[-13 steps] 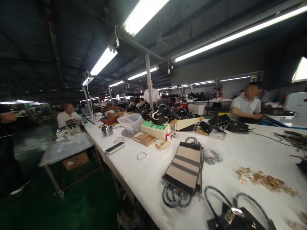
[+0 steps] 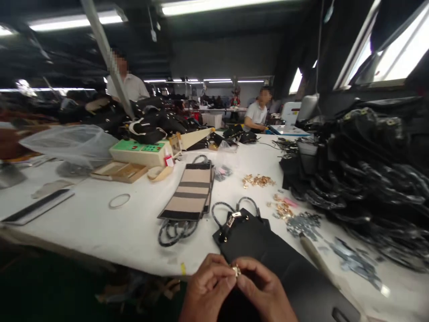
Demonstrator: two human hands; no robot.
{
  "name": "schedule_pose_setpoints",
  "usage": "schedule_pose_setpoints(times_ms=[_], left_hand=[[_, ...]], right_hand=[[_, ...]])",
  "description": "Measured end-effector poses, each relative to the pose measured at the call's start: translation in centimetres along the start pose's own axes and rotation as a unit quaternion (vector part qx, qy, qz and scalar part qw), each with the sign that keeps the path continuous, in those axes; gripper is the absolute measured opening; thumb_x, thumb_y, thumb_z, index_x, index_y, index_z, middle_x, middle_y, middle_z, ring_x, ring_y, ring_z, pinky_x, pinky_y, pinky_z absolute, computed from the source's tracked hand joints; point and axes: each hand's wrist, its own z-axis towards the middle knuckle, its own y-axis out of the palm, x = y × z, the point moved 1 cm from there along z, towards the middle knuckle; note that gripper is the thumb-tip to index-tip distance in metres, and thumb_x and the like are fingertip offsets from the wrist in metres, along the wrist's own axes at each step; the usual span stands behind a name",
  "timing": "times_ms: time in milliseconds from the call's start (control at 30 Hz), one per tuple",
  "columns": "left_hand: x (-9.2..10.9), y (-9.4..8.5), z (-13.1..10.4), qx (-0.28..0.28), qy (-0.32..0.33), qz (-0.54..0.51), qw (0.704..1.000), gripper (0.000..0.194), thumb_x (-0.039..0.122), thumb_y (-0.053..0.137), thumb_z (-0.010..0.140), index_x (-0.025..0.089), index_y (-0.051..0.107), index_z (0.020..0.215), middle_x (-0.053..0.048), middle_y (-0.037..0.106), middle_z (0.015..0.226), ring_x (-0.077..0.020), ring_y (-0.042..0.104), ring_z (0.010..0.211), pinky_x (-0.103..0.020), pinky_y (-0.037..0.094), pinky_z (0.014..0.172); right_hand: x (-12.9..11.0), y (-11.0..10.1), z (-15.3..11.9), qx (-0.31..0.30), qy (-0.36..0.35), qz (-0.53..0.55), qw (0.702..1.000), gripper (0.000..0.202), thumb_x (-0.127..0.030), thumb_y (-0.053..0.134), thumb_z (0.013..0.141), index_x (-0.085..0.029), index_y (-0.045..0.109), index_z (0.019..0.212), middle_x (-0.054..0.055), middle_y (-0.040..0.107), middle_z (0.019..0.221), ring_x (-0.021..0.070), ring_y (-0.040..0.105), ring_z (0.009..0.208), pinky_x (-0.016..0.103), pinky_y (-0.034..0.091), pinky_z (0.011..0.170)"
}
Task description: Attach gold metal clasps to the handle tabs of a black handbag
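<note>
Close to the lower edge of my view, both hands meet just above the near edge of the white table [image 2: 100, 228]. My left hand [image 2: 209, 290] is curled, its thumb and forefinger pinched on a small gold metal fitting [image 2: 236, 270]; my right hand [image 2: 264, 293] is curled likewise, its fingertips closed on the same fitting from the other side — so the piece is held between the two hands, clear of the tabletop.

Directly beyond the hands lies a black bag [image 2: 261, 246], flat on the table, with a gold clasp [image 2: 231, 220] near its top and cord handles looping away from it. Left of the bag lies a stack of beige panels with dark stripes [image 2: 191, 191], with a coil of dark cord [image 2: 174, 230] at its near end. A thin ring [image 2: 119, 201] lies further left, well apart from the hands.

Right of the bag: a scatter of gold hardware [image 2: 258, 180], a second small heap of gold pieces [image 2: 283, 209], a patch of grey metal parts [image 2: 303, 223], and a pale-handled tool [image 2: 313, 252] — its tip I cannot make out. A large pile of black bags [image 2: 368, 170] fills the right side.

At the far left stand a cream box with a green panel [image 2: 140, 151] and a clear plastic bag [image 2: 67, 142]. Two people in white shirts [image 2: 256, 114] work behind.
</note>
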Motion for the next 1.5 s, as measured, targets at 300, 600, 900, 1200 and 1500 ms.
schedule_pose_setpoints(times_ms=[300,600,900,1200,1500], left_hand=[[-2.9,-2.7,3.1,0.114,-0.069,0.246,0.96,0.058,0.054,0.076,0.079,0.023,0.061,0.125,-0.011,0.065,0.116,-0.0291,0.067,0.099,-0.039,0.057,0.082],[-4.0,-2.7,9.2,0.026,0.045,0.549,0.834,0.042,0.04,0.062,0.091,0.021,0.059,0.129,-0.01,0.063,0.127,-0.0306,0.058,0.123,-0.048,0.048,0.106],[-5.8,-1.8,11.8,0.123,-0.028,0.347,0.929,0.066,0.042,0.079,0.075,0.021,0.053,0.132,-0.01,0.065,0.116,-0.0317,0.065,0.109,-0.048,0.051,0.098],[-3.6,1.9,11.0,-0.007,-0.152,-0.096,0.984,0.062,0.027,0.088,0.072,0.015,0.066,0.129,-0.015,0.074,0.125,-0.033,0.068,0.118,-0.044,0.048,0.107],[-4.4,3.0,11.5,0.078,-0.159,-0.133,0.975,0.056,0.041,0.088,0.075,0.011,0.072,0.12,-0.017,0.077,0.118,-0.0353,0.071,0.112,-0.048,0.051,0.107]], right_hand=[[1.2,-2.8,4.2,-0.003,-0.013,0.008,1.0,0.034,-0.052,0.08,0.082,-0.022,0.074,0.096,0.002,0.071,0.094,0.0181,0.063,0.09,0.027,0.05,0.085],[3.4,-5.0,7.7,0.008,-0.01,-0.01,1.0,0.035,-0.052,0.075,0.086,-0.02,0.07,0.1,0.002,0.07,0.095,0.0169,0.061,0.088,0.027,0.048,0.082],[3.5,-5.1,7.8,0.014,-0.01,0.005,1.0,0.031,-0.049,0.074,0.088,-0.021,0.069,0.097,0.002,0.069,0.092,0.0155,0.061,0.086,0.026,0.048,0.08],[3.8,-5.9,8.0,0.023,0.01,0.04,0.999,0.045,-0.053,0.078,0.083,-0.022,0.072,0.115,0.005,0.074,0.104,0.0218,0.066,0.098,0.033,0.052,0.091],[0.2,-6.0,10.1,-0.037,-0.091,-0.134,0.986,0.036,-0.053,0.064,0.095,-0.023,0.074,0.112,0.008,0.072,0.122,0.024,0.066,0.114,0.038,0.052,0.104]])
